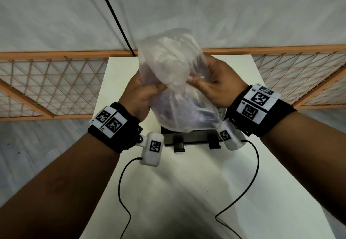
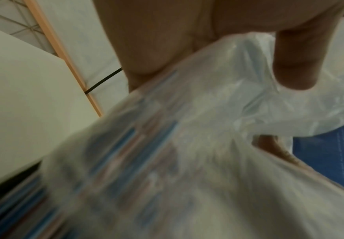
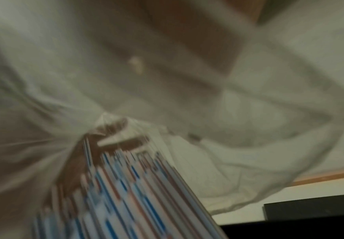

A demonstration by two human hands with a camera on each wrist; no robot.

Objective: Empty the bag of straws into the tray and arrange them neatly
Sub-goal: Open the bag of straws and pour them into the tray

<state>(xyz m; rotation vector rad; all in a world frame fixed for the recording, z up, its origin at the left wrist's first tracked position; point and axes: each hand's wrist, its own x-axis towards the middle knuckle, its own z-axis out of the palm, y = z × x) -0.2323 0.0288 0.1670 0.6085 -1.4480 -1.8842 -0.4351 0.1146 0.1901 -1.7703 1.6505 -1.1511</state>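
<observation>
The bag (image 1: pixel 174 81) is a thin, cloudy plastic sack held in the air between both hands, directly above the black tray (image 1: pixel 189 137) that sits on the white table (image 1: pixel 168 192). It looks very light and limp: the film creases and bunches wherever fingers close on it, so it will give no support of its own and will probably slide a little under a loose grip. The straws (image 3: pixel 126 190) inside are thin, striped in blue, red and white, packed in a rough parallel bundle; they should be light and fairly stiff lengthwise but easy to kink, and apt to scatter if they drop all at once. The upper, emptier part of the film looks the sensible place to hold, leaving the bundle free to slide down. The left hand (image 1: pixel 142 96) pinches a gathered fold of the bag on its side, and the right hand (image 1: pixel 215 83) has thumb and fingers curled into the film on the other. Much is unclear: the bag hides nearly all of the tray, so whether any straws already lie in it cannot be told. Nor can I tell where the bag's mouth is. Both wrist views are heavily blurred, and the straws cannot be counted.
</observation>
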